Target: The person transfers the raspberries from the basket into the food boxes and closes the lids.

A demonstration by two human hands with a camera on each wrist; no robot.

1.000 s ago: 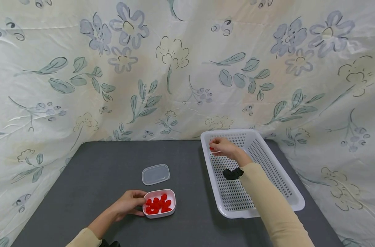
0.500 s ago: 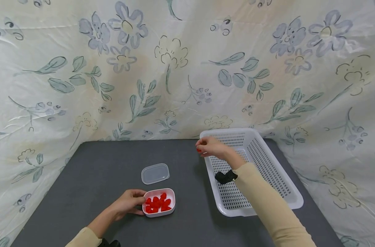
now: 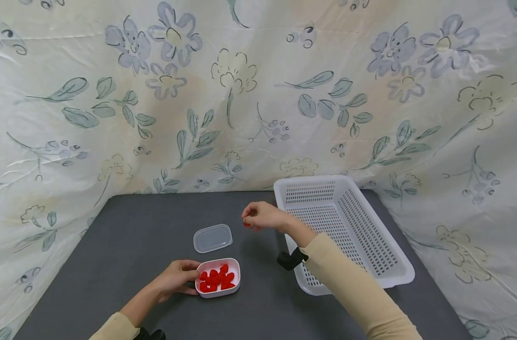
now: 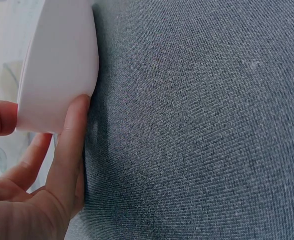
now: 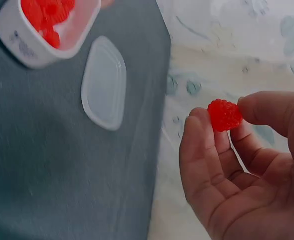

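My right hand (image 3: 264, 218) pinches a red berry (image 5: 224, 114) between thumb and fingertips, held in the air over the dark table (image 3: 126, 236), between the lid (image 3: 213, 238) and the white basket (image 3: 382, 255). My left hand (image 3: 175, 278) rests on the table, fingers curled against the left side of the tub (image 3: 218, 277), steadying it. The tub sits near the table's front, full of red berries (image 3: 215, 280). The clear lid lies flat just behind the tub.
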